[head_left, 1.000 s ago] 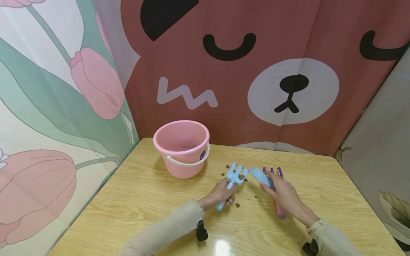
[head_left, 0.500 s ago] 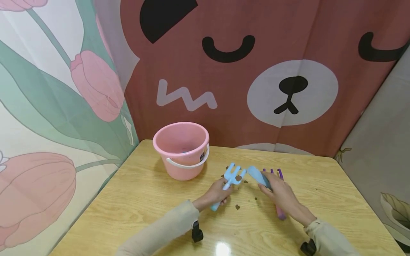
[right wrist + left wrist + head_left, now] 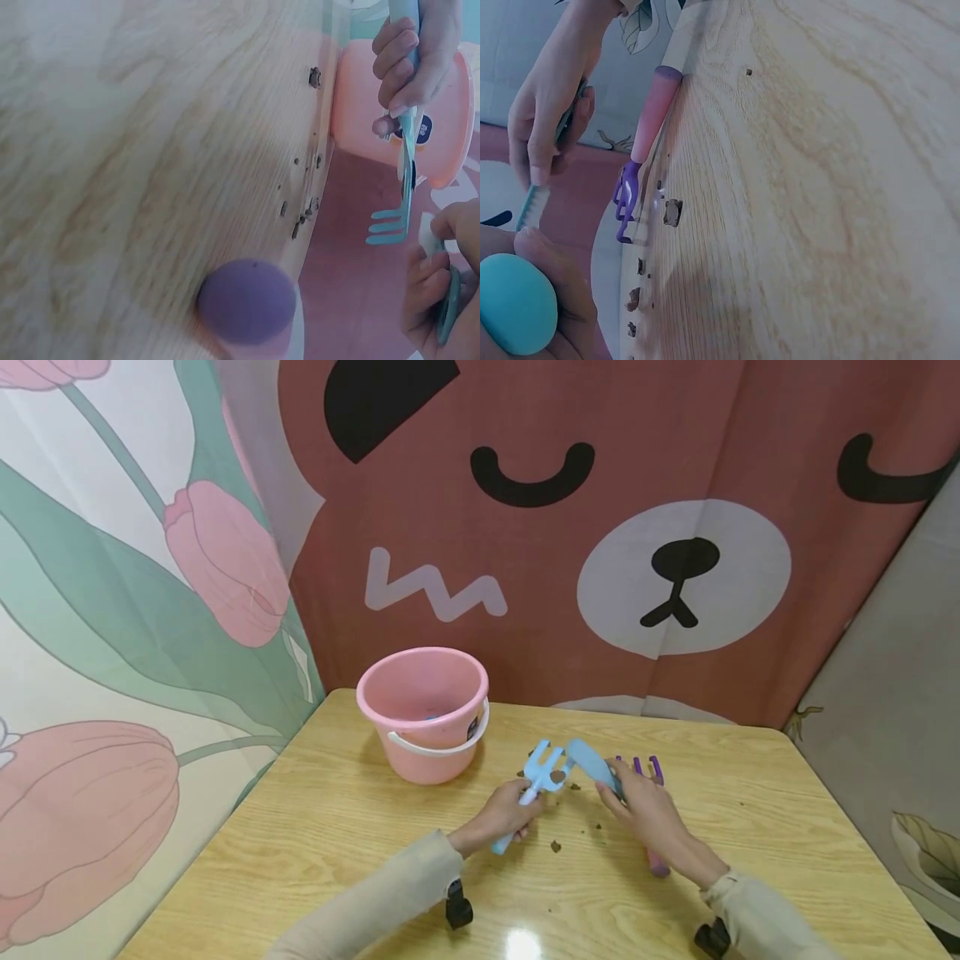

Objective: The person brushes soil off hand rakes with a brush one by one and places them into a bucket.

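Note:
My left hand (image 3: 507,811) grips the handle of a light blue toy fork (image 3: 542,774), a brown crumb lying on its tines. In my right hand (image 3: 647,803) is a blue brush (image 3: 592,765), pinched between thumb and fingers, its tip against or just over the fork's right tine. The left wrist view shows pale bristles on the brush (image 3: 534,206). Beneath my right hand a purple fork (image 3: 657,858) with a pink handle lies on the table. Several brown crumbs (image 3: 556,846) are scattered around the blue fork.
A pink bucket (image 3: 431,752) with a white handle stands at the back left of the wooden table (image 3: 300,827), something blue inside it. Patterned cloths hang behind and at both sides. Black wrist devices hang below both sleeves.
My right hand has moved left with the brush, closing the gap to the blue fork. My left hand has shifted slightly left with the fork.

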`<state>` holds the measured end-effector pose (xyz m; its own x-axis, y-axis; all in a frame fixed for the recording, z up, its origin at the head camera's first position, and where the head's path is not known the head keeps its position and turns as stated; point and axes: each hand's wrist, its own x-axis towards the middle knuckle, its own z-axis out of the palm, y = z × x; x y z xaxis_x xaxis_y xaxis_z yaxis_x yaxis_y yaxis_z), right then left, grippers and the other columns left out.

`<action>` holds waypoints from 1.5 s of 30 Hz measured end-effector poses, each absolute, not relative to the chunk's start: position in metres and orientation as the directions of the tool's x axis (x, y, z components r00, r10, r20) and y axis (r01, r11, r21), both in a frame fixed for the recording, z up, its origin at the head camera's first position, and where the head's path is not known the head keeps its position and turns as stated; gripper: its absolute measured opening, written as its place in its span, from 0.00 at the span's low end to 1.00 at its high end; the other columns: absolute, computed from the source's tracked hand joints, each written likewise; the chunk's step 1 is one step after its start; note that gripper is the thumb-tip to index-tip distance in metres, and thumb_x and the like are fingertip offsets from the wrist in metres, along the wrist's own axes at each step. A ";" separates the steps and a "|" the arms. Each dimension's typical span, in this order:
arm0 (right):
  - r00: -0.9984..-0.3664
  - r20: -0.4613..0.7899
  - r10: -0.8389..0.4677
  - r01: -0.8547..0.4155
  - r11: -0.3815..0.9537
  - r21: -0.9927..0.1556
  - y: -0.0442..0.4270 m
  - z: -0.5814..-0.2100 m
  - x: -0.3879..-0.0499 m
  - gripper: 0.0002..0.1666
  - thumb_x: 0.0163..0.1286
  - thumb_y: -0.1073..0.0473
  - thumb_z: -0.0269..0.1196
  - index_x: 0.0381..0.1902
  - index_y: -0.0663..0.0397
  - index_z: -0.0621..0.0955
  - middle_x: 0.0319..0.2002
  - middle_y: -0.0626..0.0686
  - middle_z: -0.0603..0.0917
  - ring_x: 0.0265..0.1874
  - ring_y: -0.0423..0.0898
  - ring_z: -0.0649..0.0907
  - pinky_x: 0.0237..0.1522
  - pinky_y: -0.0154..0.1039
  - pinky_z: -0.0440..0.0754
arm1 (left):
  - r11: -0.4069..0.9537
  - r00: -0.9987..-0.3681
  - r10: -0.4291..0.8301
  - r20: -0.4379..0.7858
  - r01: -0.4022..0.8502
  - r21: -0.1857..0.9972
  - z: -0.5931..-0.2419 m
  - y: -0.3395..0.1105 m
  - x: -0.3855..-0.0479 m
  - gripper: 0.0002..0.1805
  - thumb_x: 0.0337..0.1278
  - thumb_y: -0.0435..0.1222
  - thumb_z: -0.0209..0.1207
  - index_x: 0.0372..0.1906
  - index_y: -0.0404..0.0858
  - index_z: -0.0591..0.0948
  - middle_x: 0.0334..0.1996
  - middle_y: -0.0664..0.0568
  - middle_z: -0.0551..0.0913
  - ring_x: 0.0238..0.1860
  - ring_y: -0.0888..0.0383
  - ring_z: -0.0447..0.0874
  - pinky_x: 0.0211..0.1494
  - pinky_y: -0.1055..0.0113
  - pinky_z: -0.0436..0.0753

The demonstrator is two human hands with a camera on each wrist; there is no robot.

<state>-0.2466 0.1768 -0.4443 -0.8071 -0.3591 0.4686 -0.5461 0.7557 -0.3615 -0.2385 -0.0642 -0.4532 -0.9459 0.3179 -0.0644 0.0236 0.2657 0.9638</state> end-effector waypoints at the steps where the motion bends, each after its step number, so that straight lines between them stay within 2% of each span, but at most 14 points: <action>1: -0.804 0.469 -0.366 -0.555 0.745 -0.371 0.175 -0.444 -0.246 0.25 0.72 0.57 0.63 0.61 0.67 0.74 0.24 0.48 0.79 0.13 0.32 0.69 0.12 0.31 0.66 | 0.270 -0.946 0.319 -0.057 0.033 0.962 -0.453 -0.064 -0.239 0.05 0.69 0.31 0.54 0.35 0.35 0.75 0.18 0.36 0.75 0.10 0.62 0.68 0.12 0.72 0.70; 5: -0.785 0.464 -0.410 -0.600 0.688 -0.408 0.170 -0.447 -0.245 0.26 0.73 0.55 0.62 0.64 0.63 0.73 0.16 0.39 0.67 0.10 0.30 0.63 0.11 0.30 0.63 | 0.285 -0.947 0.319 -0.042 0.053 0.957 -0.454 -0.065 -0.239 0.03 0.68 0.30 0.56 0.36 0.35 0.77 0.18 0.37 0.75 0.10 0.63 0.67 0.12 0.72 0.70; 8: -0.771 0.453 -0.448 -0.628 0.656 -0.419 0.168 -0.450 -0.244 0.26 0.73 0.55 0.61 0.64 0.62 0.73 0.15 0.36 0.65 0.09 0.29 0.62 0.10 0.28 0.62 | 0.290 -0.945 0.325 -0.044 0.055 0.956 -0.454 -0.066 -0.240 0.05 0.68 0.30 0.56 0.40 0.30 0.77 0.17 0.42 0.73 0.10 0.63 0.67 0.12 0.72 0.70; 13: -0.762 0.443 -0.473 -0.635 0.679 -0.368 0.167 -0.456 -0.243 0.25 0.73 0.56 0.62 0.64 0.62 0.74 0.13 0.34 0.64 0.09 0.28 0.60 0.09 0.25 0.60 | 0.294 -0.942 0.332 -0.050 0.053 0.954 -0.453 -0.066 -0.241 0.09 0.69 0.31 0.56 0.43 0.26 0.77 0.16 0.48 0.71 0.10 0.62 0.67 0.12 0.72 0.69; 17: -0.754 0.459 -0.470 -0.634 0.702 -0.324 0.168 -0.455 -0.242 0.25 0.72 0.56 0.62 0.63 0.62 0.75 0.12 0.35 0.61 0.08 0.28 0.58 0.09 0.25 0.59 | 0.305 -0.941 0.334 -0.053 0.055 0.951 -0.452 -0.067 -0.241 0.08 0.70 0.32 0.56 0.43 0.27 0.77 0.16 0.49 0.72 0.10 0.62 0.67 0.12 0.72 0.69; 26: -0.779 0.431 -0.455 -0.606 0.722 -0.334 0.170 -0.449 -0.243 0.24 0.75 0.56 0.60 0.62 0.65 0.75 0.11 0.36 0.61 0.07 0.28 0.58 0.08 0.25 0.59 | 0.314 -0.940 0.336 -0.066 0.046 0.948 -0.451 -0.067 -0.243 0.10 0.71 0.33 0.55 0.45 0.27 0.77 0.18 0.45 0.72 0.10 0.62 0.66 0.12 0.73 0.68; 34: -0.788 0.484 -0.380 -0.537 0.808 -0.241 0.177 -0.445 -0.248 0.25 0.72 0.56 0.63 0.60 0.65 0.76 0.11 0.39 0.62 0.07 0.33 0.58 0.10 0.28 0.55 | 0.288 -0.945 0.322 -0.063 0.035 0.957 -0.449 -0.070 -0.240 0.09 0.71 0.34 0.56 0.43 0.28 0.77 0.18 0.43 0.73 0.11 0.62 0.67 0.13 0.72 0.69; 41: -0.733 0.521 -0.438 -0.641 0.700 -0.313 0.167 -0.446 -0.245 0.25 0.72 0.58 0.63 0.63 0.63 0.73 0.12 0.36 0.62 0.08 0.28 0.59 0.09 0.25 0.59 | 0.278 -0.947 0.315 -0.066 0.025 0.960 -0.452 -0.073 -0.239 0.08 0.71 0.33 0.55 0.43 0.29 0.77 0.18 0.45 0.72 0.11 0.62 0.66 0.13 0.71 0.68; 45: -0.715 0.501 -0.488 -0.675 0.666 -0.316 0.161 -0.453 -0.241 0.25 0.73 0.57 0.62 0.63 0.61 0.73 0.13 0.35 0.62 0.09 0.26 0.58 0.09 0.24 0.58 | 0.285 -0.946 0.314 -0.079 0.014 0.958 -0.451 -0.072 -0.240 0.09 0.71 0.34 0.55 0.43 0.29 0.77 0.17 0.44 0.72 0.11 0.62 0.66 0.13 0.71 0.68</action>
